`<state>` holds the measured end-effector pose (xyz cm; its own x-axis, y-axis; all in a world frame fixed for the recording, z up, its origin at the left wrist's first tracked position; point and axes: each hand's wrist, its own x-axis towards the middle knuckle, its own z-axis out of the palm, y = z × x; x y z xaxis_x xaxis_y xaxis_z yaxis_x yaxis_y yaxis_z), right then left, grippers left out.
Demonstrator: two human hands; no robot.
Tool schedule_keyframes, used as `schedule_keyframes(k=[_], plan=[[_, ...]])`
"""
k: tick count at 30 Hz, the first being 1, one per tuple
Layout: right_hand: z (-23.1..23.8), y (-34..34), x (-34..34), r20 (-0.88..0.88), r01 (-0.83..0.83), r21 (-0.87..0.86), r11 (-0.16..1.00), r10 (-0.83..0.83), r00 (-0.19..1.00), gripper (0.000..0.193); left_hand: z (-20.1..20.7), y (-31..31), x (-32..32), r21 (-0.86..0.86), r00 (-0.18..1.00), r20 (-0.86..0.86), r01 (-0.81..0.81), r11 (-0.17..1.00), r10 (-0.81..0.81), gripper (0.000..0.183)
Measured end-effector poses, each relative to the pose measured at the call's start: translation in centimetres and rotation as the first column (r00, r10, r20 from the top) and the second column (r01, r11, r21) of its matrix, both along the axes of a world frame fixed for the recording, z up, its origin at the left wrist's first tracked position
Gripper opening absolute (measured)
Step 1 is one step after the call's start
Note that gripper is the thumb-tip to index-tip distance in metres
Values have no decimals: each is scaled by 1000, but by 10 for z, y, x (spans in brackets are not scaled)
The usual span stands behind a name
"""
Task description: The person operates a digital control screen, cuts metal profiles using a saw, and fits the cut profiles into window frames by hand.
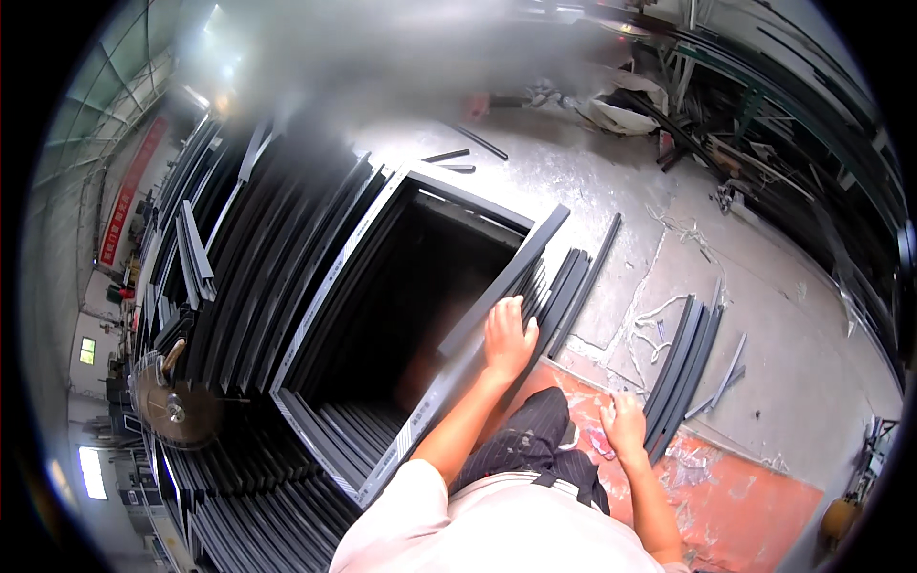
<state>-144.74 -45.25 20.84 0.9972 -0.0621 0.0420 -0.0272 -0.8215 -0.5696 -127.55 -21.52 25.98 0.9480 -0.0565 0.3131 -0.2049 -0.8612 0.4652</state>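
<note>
A stack of dark grey rectangular frames [330, 286] leans in front of me, with a dark opening in the middle. Along the nearest frame's right side lies a loose dark grey profile bar [511, 277], slanting up past the corner. My left hand [509, 339] is closed over this bar's edge, its fingertips bent over the side. Lower right, my right hand [624, 425] hangs loosely curled with its fingers a little apart and nothing visible in it. Beside it, several dark profile bars [683, 372] lie on the floor, apart from the fingers as far as I can see.
More dark frames [258, 277] stand packed on the left, near a round disc-like fan [175, 411]. Several bars [573, 291] lean right of the frame. An orange-red sheet [735, 497] covers the floor by my feet. White cord [659, 325] lies loose; racks [764, 86] hold long profiles far right.
</note>
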Motion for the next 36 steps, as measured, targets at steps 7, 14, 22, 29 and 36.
schedule_keyframes(k=[7, 14, 22, 29, 36], plan=[[-14, -27, 106, -156, -250, 174, 953, 277, 948, 33, -44, -10, 112, 150, 958, -162, -212, 966, 236, 61], [10, -101, 288, -153, -353, 109, 929, 367, 918, 33, -67, -25, 191, 293, 878, -401, -147, 945, 261, 46], [-23, -188, 454, -284, -264, 203, 943, 314, 906, 30, -75, -6, 223, 179, 773, -534, -291, 940, 341, 46], [-36, -215, 639, -342, -638, 109, 763, 631, 696, 28, -64, -57, 296, 294, 494, -475, -690, 661, 728, 45], [-17, -159, 818, -310, -893, 31, 449, 854, 419, 28, -46, -119, 354, 271, 149, -443, -918, 291, 884, 48]])
